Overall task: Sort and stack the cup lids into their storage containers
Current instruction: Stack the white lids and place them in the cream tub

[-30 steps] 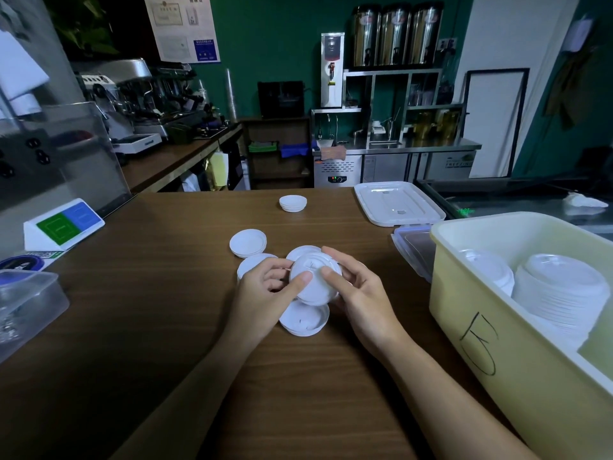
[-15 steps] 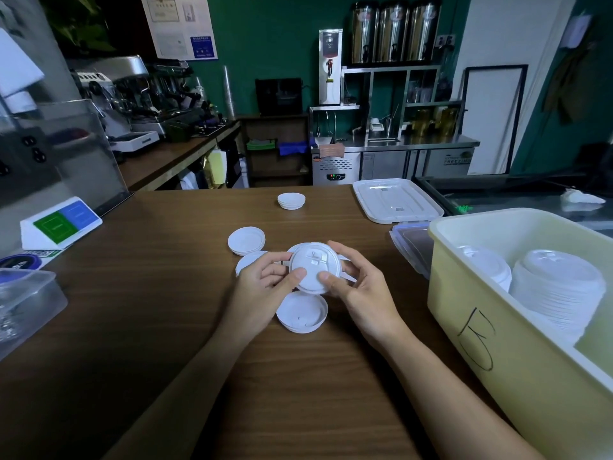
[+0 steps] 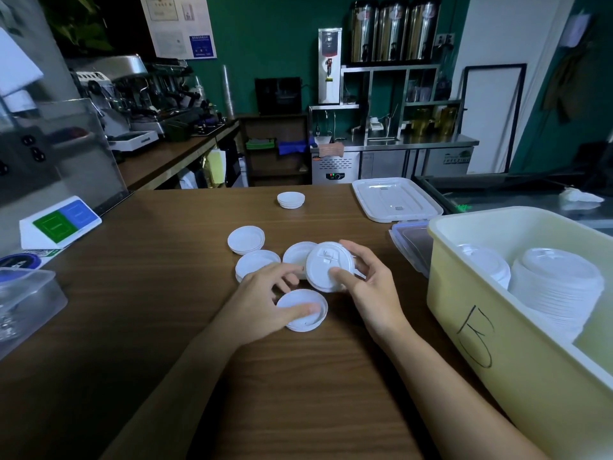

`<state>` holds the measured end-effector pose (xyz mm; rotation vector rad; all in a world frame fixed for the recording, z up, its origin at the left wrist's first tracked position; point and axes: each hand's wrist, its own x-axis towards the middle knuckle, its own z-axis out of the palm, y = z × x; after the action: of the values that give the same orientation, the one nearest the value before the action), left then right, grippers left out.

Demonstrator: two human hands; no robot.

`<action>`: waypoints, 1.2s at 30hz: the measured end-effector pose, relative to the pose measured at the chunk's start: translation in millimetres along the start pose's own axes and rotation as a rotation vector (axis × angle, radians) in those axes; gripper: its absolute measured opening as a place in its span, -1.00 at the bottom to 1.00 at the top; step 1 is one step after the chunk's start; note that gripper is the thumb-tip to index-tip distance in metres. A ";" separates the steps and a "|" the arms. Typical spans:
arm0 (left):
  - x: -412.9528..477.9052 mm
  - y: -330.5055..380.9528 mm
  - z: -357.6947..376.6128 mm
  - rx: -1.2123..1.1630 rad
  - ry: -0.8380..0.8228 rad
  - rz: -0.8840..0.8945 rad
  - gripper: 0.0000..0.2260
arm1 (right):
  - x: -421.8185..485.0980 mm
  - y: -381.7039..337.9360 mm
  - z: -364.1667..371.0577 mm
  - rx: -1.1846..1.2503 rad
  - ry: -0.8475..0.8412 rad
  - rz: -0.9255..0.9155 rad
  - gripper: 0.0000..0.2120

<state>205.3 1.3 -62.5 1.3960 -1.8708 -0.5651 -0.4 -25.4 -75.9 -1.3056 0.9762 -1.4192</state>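
right hand [image 3: 371, 290]: grasping a white held lid [image 3: 328, 265], thumb on its top face, fingers behind the rim; lid tilted, raised above the wooden table [image 3: 132, 293]; whether one lid or several nested, cannot tell;
left hand [image 3: 265, 295]: thumb lying on the near lid [image 3: 303, 315], which rests hollow side up on the table; fingers blurred, so cannot tell whether it grips;
loose lids: three [image 3: 246, 240] [image 3: 257, 262] [image 3: 297, 254] clustered just beyond the hands; far stack [image 3: 291, 199] well apart, toward the table's back edge;
yellow bin [image 3: 497, 327]: at right, marked in black pen; holds a tall pile of lids [image 3: 557, 283] and a smaller pile [image 3: 487, 265] beside it;
white bin cover [image 3: 396, 199]: flat on the table behind the bin; clear box [image 3: 26, 300] at the left edge.
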 end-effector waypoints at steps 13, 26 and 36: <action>2.4 4.3 0.4 -0.305 0.046 -0.082 -0.59 | 0.9 3.6 -1.6 -0.049 -0.031 -0.070 -0.62; 0.6 4.3 17.8 -0.233 0.226 -0.055 -0.57 | -2.5 3.3 10.5 0.095 -0.068 0.068 -0.77; 2.1 0.7 18.8 -0.131 0.290 0.019 -0.60 | -3.8 3.7 12.5 0.113 -0.117 0.073 -0.77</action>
<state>190.3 -1.8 -73.5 1.2976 -1.5857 -0.4406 12.4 -22.1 -79.0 -1.2429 0.8454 -1.3086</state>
